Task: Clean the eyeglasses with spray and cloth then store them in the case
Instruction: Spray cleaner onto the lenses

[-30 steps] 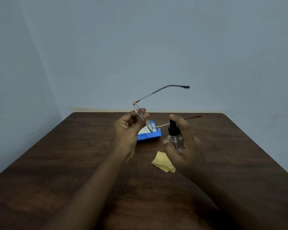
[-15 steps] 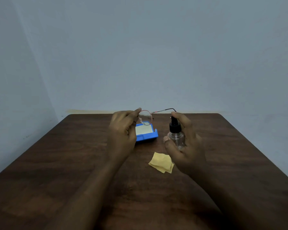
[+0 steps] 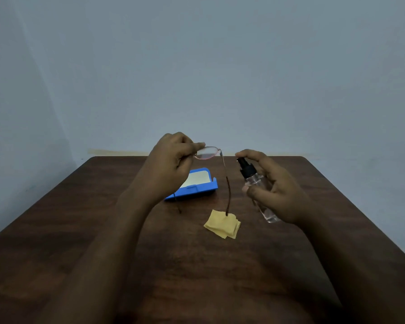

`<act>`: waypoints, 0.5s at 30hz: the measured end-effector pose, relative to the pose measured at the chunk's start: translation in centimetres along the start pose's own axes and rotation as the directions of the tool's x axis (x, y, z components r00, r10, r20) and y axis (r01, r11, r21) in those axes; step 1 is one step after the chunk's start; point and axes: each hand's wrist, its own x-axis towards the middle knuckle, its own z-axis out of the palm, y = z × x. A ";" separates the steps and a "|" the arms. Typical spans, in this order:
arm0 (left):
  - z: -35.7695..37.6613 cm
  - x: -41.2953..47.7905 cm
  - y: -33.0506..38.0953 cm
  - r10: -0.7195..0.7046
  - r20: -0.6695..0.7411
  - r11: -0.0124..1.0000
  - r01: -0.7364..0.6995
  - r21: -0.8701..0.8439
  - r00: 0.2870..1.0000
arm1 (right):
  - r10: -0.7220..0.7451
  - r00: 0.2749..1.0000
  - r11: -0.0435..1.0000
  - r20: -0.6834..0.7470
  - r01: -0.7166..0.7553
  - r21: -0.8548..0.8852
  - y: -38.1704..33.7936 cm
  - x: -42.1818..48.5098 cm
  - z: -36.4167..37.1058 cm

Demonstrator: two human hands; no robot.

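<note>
The glasses [image 3: 207, 153] are held up above the far part of the table [image 3: 80, 230], pinched at the frame between the thumb and fingers of the left hand [image 3: 171, 164]. One lens is seen just right of the fingertips, and the two arms hang down toward the table. The blue case [image 3: 192, 191] lies open near the middle of the far edge, partly hidden behind the left hand. A folded yellow cloth [image 3: 221, 224] lies nearer the table's middle, just right of and nearer than the case. The clear bottle [image 3: 255, 181] is gripped in the right hand [image 3: 278, 185], tilted with its black pump head pointed toward the glasses and the forefinger laid over the pump.
</note>
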 end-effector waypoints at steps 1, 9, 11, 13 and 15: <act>0.1 0.0 0.0 0.007 0.038 1.000 -0.008 0.026 0.999 | 0.014 0.999 1.000 0.039 -0.014 0.007 0.0 0.0 0.0; 0.9 -0.5 0.1 0.018 0.181 0.981 -0.052 0.186 0.983 | 0.108 0.975 0.989 0.196 -0.126 0.080 0.3 0.1 -0.4; 0.9 -0.5 0.1 0.004 0.190 0.983 -0.039 0.180 0.982 | 0.112 0.973 0.990 0.203 -0.128 0.066 0.2 0.0 -0.4; 0.8 -0.5 0.2 0.007 0.181 0.982 -0.040 0.182 0.984 | 0.128 0.971 0.989 0.204 -0.141 0.052 0.2 0.0 -0.2; 0.9 -0.7 0.4 0.020 0.169 0.981 -0.052 0.185 0.985 | 0.135 0.970 0.988 0.202 -0.146 0.040 0.1 0.0 -0.1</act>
